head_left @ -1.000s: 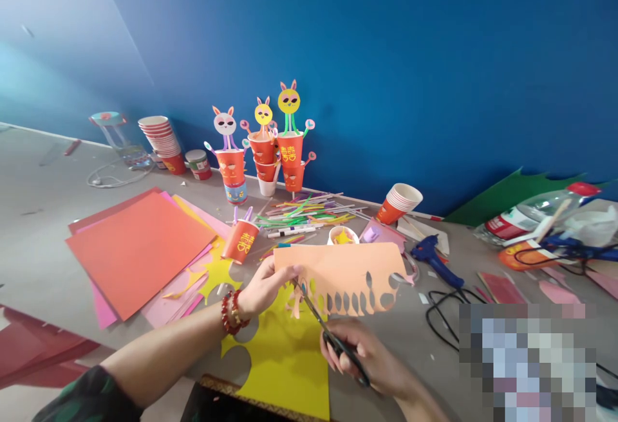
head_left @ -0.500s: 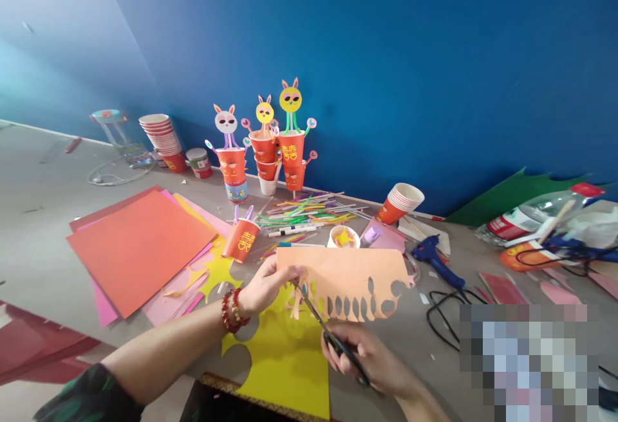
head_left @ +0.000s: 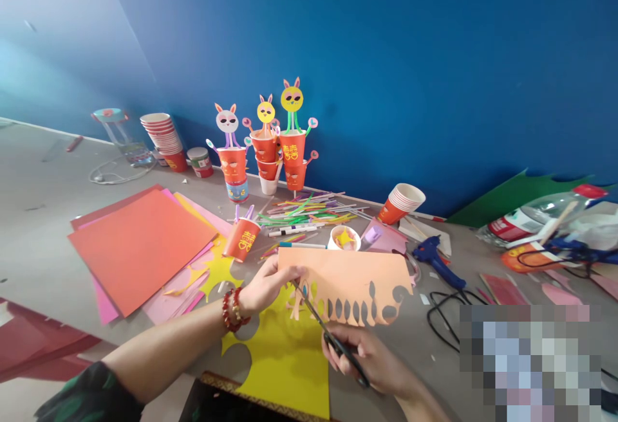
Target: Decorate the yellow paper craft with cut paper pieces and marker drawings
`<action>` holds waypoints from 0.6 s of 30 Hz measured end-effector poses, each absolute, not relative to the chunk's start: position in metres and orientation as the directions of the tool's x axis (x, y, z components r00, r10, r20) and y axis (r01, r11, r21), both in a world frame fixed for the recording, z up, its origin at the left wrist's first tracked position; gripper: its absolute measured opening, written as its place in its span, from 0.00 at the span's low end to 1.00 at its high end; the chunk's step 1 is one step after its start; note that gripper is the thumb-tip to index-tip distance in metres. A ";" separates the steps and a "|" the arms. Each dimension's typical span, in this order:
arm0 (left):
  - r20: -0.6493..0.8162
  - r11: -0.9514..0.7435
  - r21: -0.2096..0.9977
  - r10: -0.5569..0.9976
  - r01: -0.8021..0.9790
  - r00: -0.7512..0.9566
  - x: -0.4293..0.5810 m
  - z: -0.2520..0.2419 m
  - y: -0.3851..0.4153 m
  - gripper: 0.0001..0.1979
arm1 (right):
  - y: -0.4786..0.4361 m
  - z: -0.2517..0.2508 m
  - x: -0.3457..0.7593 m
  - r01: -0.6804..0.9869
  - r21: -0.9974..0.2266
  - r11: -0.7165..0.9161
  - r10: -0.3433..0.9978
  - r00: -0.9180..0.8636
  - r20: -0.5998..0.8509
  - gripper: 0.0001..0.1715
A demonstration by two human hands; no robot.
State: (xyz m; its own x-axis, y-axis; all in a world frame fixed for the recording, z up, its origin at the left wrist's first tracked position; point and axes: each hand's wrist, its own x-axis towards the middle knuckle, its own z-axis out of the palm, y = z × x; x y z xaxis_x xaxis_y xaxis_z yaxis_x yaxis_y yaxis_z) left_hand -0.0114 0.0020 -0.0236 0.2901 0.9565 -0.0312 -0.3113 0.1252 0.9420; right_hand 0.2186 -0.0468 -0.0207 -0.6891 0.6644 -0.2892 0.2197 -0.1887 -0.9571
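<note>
Near six o'clock, the right hand [head_left: 348,348] is holding scissors [head_left: 317,314] in a curled grip; at seven, the left hand [head_left: 270,284] is pinching notched peach paper [head_left: 347,269], toward five — a slip could be nicking the thumb [head_left: 288,273] beside the blades [head_left: 311,305].

Left arm: one sleeve [head_left: 94,396], black or nearly so, printed with irregular dark-green patches; loose cut, ending around the elbow; print motif too blurred to name. Forearm bare from sleeve edge to wrist.

Left wrist: beaded bracelets [head_left: 226,311], round dark-red beads with a glossy finish, worn in adjoining rows; gold-toned beads [head_left: 236,312] among the red, toward the hand; exact number of strands unclear.

Left hand [head_left: 270,285]: bare, five-fingered.

Right hand [head_left: 355,348]: bare, as are wrist and visible forearm.
</note>
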 end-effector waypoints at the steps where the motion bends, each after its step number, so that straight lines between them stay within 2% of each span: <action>1: -0.036 0.130 0.942 0.955 -0.308 0.295 -0.011 -0.024 0.002 0.14 | -0.047 -0.021 0.219 0.220 -0.956 -0.192 0.665 -0.687 -0.292 0.09; 11: -0.044 0.151 0.936 0.946 -0.318 0.320 -0.012 -0.024 0.003 0.15 | -0.047 -0.025 0.220 0.238 -0.950 -0.201 0.653 -0.691 -0.312 0.08; 18: -0.051 0.146 0.933 0.958 -0.329 0.282 -0.011 -0.031 0.003 0.17 | -0.044 -0.022 0.219 0.234 -0.970 -0.068 0.675 -0.705 -0.217 0.17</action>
State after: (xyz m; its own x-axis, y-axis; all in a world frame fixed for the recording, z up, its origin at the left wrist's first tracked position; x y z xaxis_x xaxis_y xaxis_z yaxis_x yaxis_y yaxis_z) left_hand -0.0112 0.0028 -0.0305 0.2821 0.9580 -0.0506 -0.3290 0.1462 0.9330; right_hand 0.2193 -0.0439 -0.0217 -0.7052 0.6749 -0.2175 0.2337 -0.0683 -0.9699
